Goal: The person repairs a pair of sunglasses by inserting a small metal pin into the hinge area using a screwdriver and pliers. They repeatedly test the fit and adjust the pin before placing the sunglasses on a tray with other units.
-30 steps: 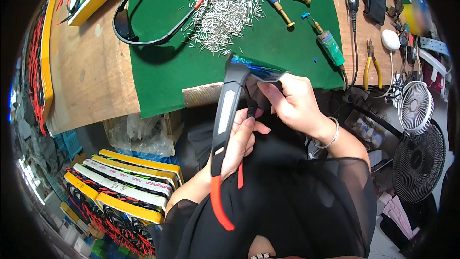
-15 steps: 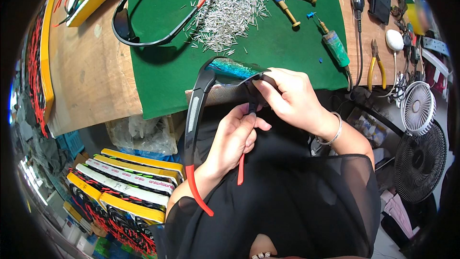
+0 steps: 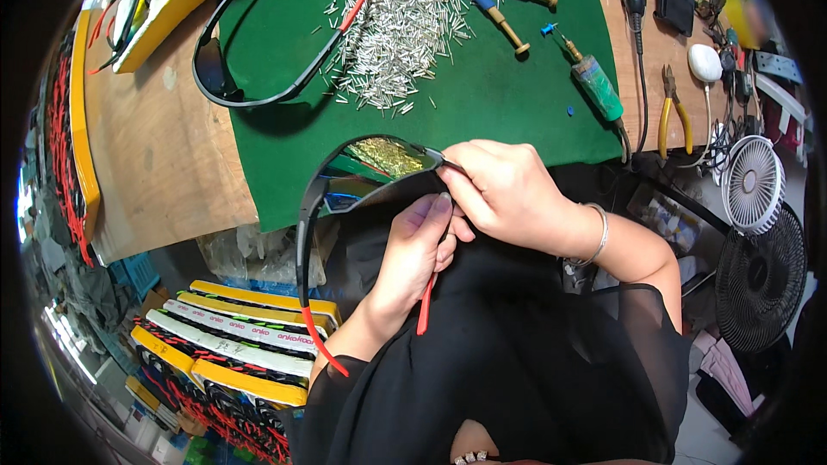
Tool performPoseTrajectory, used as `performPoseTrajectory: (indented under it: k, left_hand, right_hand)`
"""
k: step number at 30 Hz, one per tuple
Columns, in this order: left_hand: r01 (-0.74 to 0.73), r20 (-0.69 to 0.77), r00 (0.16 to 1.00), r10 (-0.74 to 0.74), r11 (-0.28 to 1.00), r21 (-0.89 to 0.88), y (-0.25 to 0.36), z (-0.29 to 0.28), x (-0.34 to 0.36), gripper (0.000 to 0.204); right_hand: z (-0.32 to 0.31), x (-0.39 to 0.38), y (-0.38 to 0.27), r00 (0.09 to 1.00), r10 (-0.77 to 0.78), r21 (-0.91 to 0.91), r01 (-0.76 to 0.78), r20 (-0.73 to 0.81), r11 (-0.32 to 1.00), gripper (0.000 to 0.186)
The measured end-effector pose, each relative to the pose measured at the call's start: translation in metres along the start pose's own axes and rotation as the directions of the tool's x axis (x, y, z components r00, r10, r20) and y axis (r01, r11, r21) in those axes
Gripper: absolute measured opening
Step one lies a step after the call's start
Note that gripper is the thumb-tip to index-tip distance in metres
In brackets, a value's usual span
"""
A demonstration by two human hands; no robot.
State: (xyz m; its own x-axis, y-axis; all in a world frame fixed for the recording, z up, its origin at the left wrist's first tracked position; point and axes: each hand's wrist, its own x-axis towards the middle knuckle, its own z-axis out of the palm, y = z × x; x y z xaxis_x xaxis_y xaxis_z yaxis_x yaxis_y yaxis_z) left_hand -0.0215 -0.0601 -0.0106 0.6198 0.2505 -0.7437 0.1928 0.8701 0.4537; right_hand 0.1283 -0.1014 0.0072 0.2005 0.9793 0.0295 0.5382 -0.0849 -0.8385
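Observation:
A pair of wraparound sunglasses [image 3: 312, 215] with a black frame, mirrored lens and red temple tips is held in front of me, over the table's near edge. My right hand [image 3: 500, 185] pinches its right corner near the hinge. Closed round the right temple is my left hand [image 3: 419, 245]; the red tip sticks out below it. The other temple hangs free left of my left wrist. My fingers hide the hinge. A second pair of sunglasses [image 3: 297, 86] with red tips lies on the green mat [image 3: 345, 125], beside a heap of small metal pins [image 3: 401, 34].
Two blue-handled screwdrivers [image 3: 500, 21] lie right of the pins, then a green dispenser with a needle [image 3: 596, 86]. Yellow-handled cutters [image 3: 674, 116], a white fan [image 3: 754, 185] and a black fan [image 3: 760, 284] are at the right. Trays of glasses [image 3: 233, 336] stand lower left.
The sunglasses have tilted, and their lens now reflects the pins in yellow instead of blue. The free temple has swung left. My right hand has shifted slightly down and left.

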Motion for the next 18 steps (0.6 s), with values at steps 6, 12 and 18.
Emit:
performPoseTrajectory:
  k: [6, 12, 18]
  left_hand:
    - [-0.026, 0.001, 1.0, 0.026, 1.0, -0.001, -0.006, 0.009, 0.0, 0.027]
    - [-0.047, 0.039, 0.998, 0.048, 0.999, -0.008, -0.007, 0.009, 0.003, 0.027]
    - [-0.062, -0.006, 0.998, 0.062, 0.996, -0.066, -0.005, -0.006, 0.0, 0.027]
  right_hand:
    - [-0.002, -0.006, 0.0, 0.999, 0.038, 0.007, -0.038, -0.01, 0.999, 0.008]
    - [-0.005, -0.008, 0.004, 0.998, -0.055, -0.036, 0.056, 0.023, 0.998, 0.018]
    - [-0.078, -0.005, 0.012, 0.992, -0.072, -0.308, 0.037, -0.104, 0.951, 0.037]
